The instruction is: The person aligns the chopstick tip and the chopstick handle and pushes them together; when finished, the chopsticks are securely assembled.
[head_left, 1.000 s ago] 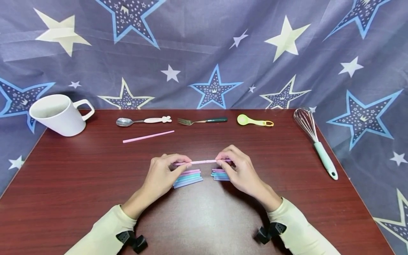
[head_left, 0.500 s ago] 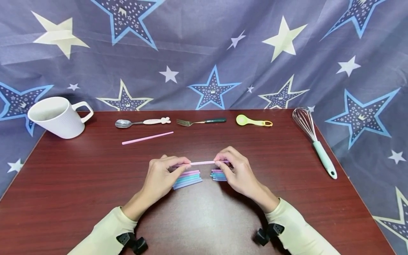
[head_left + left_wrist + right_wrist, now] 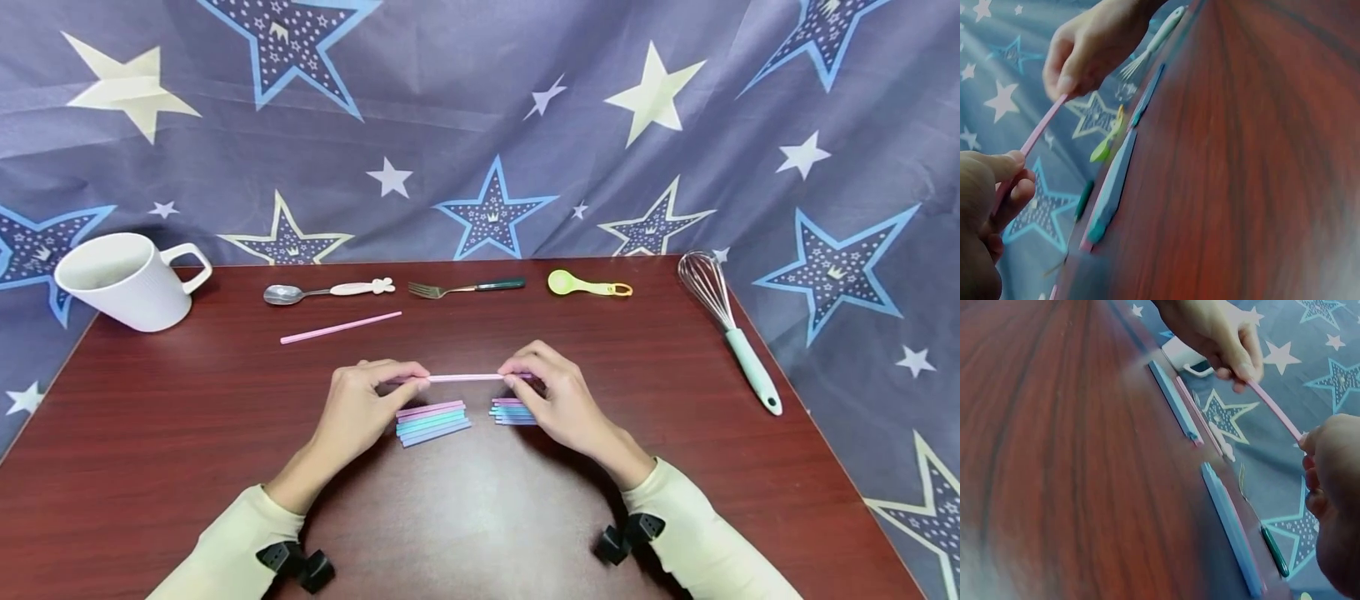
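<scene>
A pink straw point(image 3: 465, 377) stretches level between my two hands above the table. My left hand point(image 3: 358, 408) pinches its left end between thumb and fingers, and my right hand point(image 3: 558, 398) pinches the other end. Below the left hand lies a row of pink, teal and blue straws point(image 3: 431, 423). A second row of similar straws point(image 3: 510, 412) lies beneath the right hand, which hides its right part. In the left wrist view the held straw point(image 3: 1041, 131) runs from one hand's fingertips to the other's. The right wrist view also shows this straw point(image 3: 1275, 411) gripped at both ends.
Another pink straw point(image 3: 341, 327) lies farther back. Along the table's far edge are a white mug point(image 3: 131, 283), a spoon point(image 3: 330, 291), a fork point(image 3: 465, 288) and a yellow measuring spoon point(image 3: 588, 284). A whisk point(image 3: 731, 333) lies at the right edge. Star-patterned cloth point(image 3: 420, 83) hangs behind.
My left hand has moved slightly left, so more of the pink straw shows between the hands. Both hands still pinch it. The head view has shifted a little.
</scene>
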A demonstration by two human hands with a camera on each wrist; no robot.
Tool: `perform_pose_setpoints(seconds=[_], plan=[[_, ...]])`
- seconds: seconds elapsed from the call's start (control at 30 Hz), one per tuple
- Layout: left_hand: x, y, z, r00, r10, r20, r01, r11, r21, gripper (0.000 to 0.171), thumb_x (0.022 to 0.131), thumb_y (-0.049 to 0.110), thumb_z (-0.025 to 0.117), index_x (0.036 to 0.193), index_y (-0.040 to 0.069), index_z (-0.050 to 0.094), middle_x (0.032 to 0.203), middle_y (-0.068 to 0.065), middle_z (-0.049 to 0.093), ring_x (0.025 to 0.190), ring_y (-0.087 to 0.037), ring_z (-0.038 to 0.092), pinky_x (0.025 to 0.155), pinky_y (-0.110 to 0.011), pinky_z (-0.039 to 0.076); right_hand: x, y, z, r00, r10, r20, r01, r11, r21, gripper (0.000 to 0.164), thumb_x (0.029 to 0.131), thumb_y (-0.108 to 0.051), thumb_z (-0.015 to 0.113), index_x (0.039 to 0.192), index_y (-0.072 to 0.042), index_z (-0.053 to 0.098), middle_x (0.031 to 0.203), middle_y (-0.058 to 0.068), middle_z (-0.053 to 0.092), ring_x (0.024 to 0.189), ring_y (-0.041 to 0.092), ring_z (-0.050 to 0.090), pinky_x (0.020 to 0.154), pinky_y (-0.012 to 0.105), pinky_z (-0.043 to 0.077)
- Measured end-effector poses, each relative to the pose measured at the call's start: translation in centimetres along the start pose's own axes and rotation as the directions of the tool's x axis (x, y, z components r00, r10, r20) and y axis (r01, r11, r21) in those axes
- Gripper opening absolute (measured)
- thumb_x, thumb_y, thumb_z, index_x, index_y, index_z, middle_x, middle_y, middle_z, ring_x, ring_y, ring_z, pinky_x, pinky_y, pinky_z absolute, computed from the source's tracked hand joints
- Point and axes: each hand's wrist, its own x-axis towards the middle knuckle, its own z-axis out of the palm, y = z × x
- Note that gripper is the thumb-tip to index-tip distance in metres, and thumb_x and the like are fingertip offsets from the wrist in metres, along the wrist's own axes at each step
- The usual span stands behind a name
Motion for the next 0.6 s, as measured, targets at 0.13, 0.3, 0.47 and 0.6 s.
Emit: perform_pose_setpoints(seconds=[0.13,0.3,0.47,0.6], plan=[[-0.2,-1.8,-1.2,1.000,-0.025,-0.017,0.025,0.999,0.024,0.010,0.085,0.016,0.086,0.091,0.022,0.082,0.086,0.011,0.079,0.075,-0.001,0.065,0.068,-0.015,0.043,-0.4,0.8,-0.4,0.999,0.040,-0.014,-0.040,0.999,-0.019,0.010,0.090,0.001,0.076,0.099,-0.005,0.076,0.095,0.001,0.068,0.078,0.008,0.055,0.064,0.028,0.047],[-0.3,-4.2,-2.5,0.996,-0.052,-0.077,0.059,0.994,0.088,0.010,0.084,0.017,0.087,0.091,0.022,0.082,0.086,0.008,0.080,0.079,0.012,0.064,0.071,-0.011,0.044,-1.3,1.6,-1.1,0.995,0.096,0.022,-0.094,0.994,-0.047,0.012,0.090,0.000,0.076,0.101,-0.005,0.076,0.096,0.000,0.068,0.075,0.006,0.053,0.063,0.024,0.046],[0.0,-5.9,-3.8,0.982,-0.113,-0.153,0.136,0.979,0.150,0.007,0.084,0.021,0.087,0.089,0.024,0.082,0.081,0.004,0.080,0.064,0.010,0.049,0.063,-0.016,0.037,-2.2,2.2,-1.4,0.987,0.148,0.067,-0.145,0.988,-0.049,0.011,0.092,-0.003,0.076,0.101,-0.008,0.077,0.095,-0.003,0.069,0.075,0.004,0.054,0.064,0.022,0.045],[0.2,-7.2,-4.6,0.969,-0.159,-0.189,0.191,0.968,0.163,0.006,0.084,0.022,0.087,0.088,0.023,0.083,0.079,0.001,0.079,0.058,0.005,0.043,0.059,-0.019,0.034,-2.7,2.6,-1.3,0.980,0.173,0.095,-0.169,0.985,-0.041,0.012,0.092,-0.004,0.076,0.102,-0.010,0.077,0.095,-0.004,0.069,0.078,0.005,0.055,0.065,0.022,0.046]])
